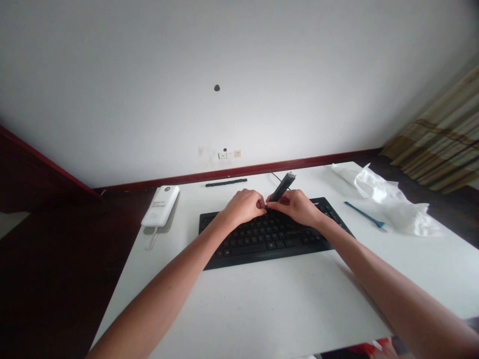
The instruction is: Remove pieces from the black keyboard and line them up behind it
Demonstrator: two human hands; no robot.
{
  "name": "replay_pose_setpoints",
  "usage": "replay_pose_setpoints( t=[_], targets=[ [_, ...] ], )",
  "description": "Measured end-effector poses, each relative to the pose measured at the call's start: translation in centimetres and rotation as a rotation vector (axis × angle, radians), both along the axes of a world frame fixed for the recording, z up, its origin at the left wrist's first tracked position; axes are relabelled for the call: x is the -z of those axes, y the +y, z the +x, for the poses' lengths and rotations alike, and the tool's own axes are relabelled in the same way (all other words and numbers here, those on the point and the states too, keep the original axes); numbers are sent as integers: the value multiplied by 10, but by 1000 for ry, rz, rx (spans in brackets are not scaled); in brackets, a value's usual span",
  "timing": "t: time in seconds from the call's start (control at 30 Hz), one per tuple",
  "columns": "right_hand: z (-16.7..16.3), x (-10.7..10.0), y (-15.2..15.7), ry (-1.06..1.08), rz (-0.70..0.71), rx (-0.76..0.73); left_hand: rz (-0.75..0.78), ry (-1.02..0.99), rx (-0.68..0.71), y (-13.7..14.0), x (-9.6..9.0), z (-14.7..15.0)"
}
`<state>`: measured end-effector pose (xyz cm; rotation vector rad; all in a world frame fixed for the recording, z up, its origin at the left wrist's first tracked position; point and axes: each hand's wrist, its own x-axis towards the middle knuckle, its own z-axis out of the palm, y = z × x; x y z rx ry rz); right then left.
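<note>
A black keyboard [258, 243] lies on the white table, and both hands are over its upper rows. My right hand [295, 205] is closed around a thick, dark stick-like tool [283, 185], which leans with its upper end to the right. The tool's lower end is by the fingertips, close to the keys; its exact kind does not show. Just left of it, my left hand [245, 205] is closed in a pinch low over the keys, nearly touching the right fingertips. What its fingers hold, if anything, is hidden.
Behind the keyboard lies a row of small black pieces like keycaps [226, 183]. A white device [160, 207] with a cable stands at the left. On the right are a blue brush [364, 214] and a crumpled white plastic bag [396, 199]. The white table [262, 309] meets the wall side at its back.
</note>
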<state>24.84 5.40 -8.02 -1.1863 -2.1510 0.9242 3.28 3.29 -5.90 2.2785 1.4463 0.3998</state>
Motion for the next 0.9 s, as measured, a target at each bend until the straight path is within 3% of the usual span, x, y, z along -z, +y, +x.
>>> replay_pose_setpoints(
  t=[0.33, 0.9],
  targets=[
    [-1, -4, 0, 58, -65, -18, 0, -11, 2, -1, -1, 1],
    [7, -6, 4, 51, 0, -25, 53, 47, -2, -2, 2, 5]
  ],
)
